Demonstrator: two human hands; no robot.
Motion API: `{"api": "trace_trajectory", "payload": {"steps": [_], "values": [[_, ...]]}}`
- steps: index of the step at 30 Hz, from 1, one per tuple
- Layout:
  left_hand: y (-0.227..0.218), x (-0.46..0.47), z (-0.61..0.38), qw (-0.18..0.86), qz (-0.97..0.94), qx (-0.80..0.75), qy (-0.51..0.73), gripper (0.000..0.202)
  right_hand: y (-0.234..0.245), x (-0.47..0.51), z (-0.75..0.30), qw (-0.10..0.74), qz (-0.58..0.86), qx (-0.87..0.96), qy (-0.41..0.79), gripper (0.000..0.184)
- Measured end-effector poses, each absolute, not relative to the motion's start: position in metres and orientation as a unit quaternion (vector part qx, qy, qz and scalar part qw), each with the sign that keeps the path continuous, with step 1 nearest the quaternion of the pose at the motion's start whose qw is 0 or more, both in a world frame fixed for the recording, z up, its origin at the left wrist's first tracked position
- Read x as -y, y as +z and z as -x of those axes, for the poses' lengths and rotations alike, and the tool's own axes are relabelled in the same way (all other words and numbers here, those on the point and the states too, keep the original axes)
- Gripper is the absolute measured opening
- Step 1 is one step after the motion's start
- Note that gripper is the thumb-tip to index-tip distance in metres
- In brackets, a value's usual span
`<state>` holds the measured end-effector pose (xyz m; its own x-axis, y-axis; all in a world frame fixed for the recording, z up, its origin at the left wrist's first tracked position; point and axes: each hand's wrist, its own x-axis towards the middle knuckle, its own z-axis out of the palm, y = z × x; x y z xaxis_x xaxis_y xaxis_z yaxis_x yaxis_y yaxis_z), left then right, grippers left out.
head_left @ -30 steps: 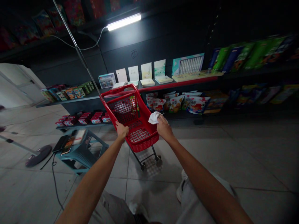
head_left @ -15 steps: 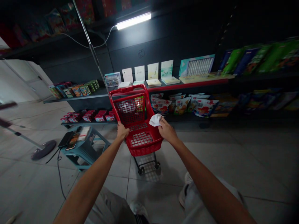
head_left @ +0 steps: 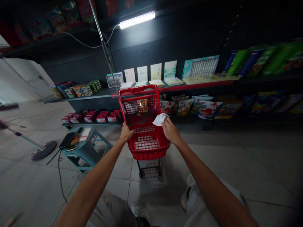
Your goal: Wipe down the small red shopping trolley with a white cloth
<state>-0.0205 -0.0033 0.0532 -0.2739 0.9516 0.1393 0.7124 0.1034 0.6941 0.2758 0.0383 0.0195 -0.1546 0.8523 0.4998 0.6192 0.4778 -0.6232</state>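
Teal stool [head_left: 81, 154] at left, bearing a dark phone [head_left: 67, 139]. Lit tube lamp [head_left: 137, 19] overhead. Snack bags [head_left: 203, 108] shelved below upright cards [head_left: 156, 71]. Round stand base [head_left: 44, 150] far left.

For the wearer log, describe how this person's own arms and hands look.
The left arm and right arm are bare, no sleeve in view. The left hand and right hand wear no gloves; no watch, bracelet or ring shows. Light grey trousers below.
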Motion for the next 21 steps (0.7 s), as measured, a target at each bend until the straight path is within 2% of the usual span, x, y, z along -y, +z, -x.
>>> {"api": "trace_trajectory", "payload": {"steps": [14, 21], "values": [[0.065, 0.002, 0.001, 0.234, -0.636, -0.666, 0.311, 0.077, 0.028, -0.04, -0.318, 0.417, 0.541, 0.725, 0.085, 0.042], [0.063, 0.001, 0.003, 0.24, -0.682, -0.622, 0.3, 0.072, 0.041, -0.047, -0.339, 0.447, 0.543, 0.704, 0.1, 0.04]]}}
